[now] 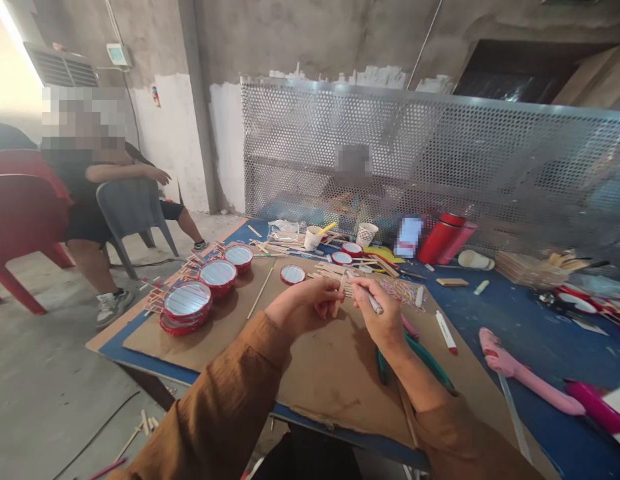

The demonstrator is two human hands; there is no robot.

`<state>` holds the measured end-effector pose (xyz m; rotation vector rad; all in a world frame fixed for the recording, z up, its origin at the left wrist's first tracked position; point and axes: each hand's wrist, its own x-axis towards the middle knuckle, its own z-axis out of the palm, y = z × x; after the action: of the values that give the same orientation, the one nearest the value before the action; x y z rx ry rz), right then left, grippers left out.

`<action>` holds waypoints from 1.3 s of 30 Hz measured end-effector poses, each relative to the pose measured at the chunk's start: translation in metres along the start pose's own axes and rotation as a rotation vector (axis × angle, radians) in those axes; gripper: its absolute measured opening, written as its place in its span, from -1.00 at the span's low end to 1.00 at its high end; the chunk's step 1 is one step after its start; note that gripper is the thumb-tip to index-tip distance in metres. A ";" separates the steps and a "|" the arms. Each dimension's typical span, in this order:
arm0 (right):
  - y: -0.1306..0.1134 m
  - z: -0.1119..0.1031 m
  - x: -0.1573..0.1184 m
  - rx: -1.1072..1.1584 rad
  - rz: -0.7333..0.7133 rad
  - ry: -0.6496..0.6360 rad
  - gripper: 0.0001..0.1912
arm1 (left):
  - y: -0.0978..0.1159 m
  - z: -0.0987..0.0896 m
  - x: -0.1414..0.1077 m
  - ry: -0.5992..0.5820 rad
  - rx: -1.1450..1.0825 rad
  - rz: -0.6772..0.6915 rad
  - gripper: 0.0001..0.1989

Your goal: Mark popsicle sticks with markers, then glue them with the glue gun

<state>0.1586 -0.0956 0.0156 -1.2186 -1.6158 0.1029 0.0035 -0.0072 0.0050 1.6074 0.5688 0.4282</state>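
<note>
At the far left, a seated person (90, 193) rests on a grey chair (133, 210) beside red chairs (20, 213), with one forearm held across the body. On your table's blue top (533, 353) lies a cardboard sheet (323, 393). At its left edge are red-rimmed mirrors (187, 300), some stacked, with craft sticks (163, 297) fanned out beside them. A thin stick (260, 293) lies loose on the cardboard just right of them, and a single small mirror (293, 275) sits further along. Your left hand (305, 307), in an ochre sleeve (215, 400), is curled with the fingers closed around a craft stick (339, 297), which stands roughly upright. Your right hand (377, 313) is just beside it, pinching a white pen (373, 301) between thumb and fingers, its tip close to that stick. Below that hand lie teal-handled pliers (390, 360). Further right are a white marker (446, 331) and a pink tool (520, 377). Behind everything, a red flask (440, 239) stands before a perforated metal screen (390, 153).
</note>
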 end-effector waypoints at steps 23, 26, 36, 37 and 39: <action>0.003 0.002 0.000 0.160 0.103 0.134 -0.78 | -0.001 -0.001 0.001 -0.017 0.015 -0.028 -0.73; 0.004 0.002 0.001 0.145 0.092 0.149 -0.81 | -0.001 0.002 -0.001 0.006 -0.041 -0.013 -0.73; 0.005 0.004 0.000 0.141 0.102 0.101 -0.82 | -0.004 0.004 -0.001 0.074 -0.069 -0.006 -0.74; 0.006 0.004 0.000 0.137 0.105 0.102 -0.81 | -0.004 0.004 -0.001 0.071 -0.061 -0.015 -0.74; 0.006 0.004 0.000 0.135 0.103 0.106 -0.81 | -0.004 0.003 0.001 0.051 -0.030 -0.038 -0.74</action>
<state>0.1598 -0.0907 0.0105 -1.1834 -1.4318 0.2060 0.0055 -0.0091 0.0010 1.5578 0.6276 0.4486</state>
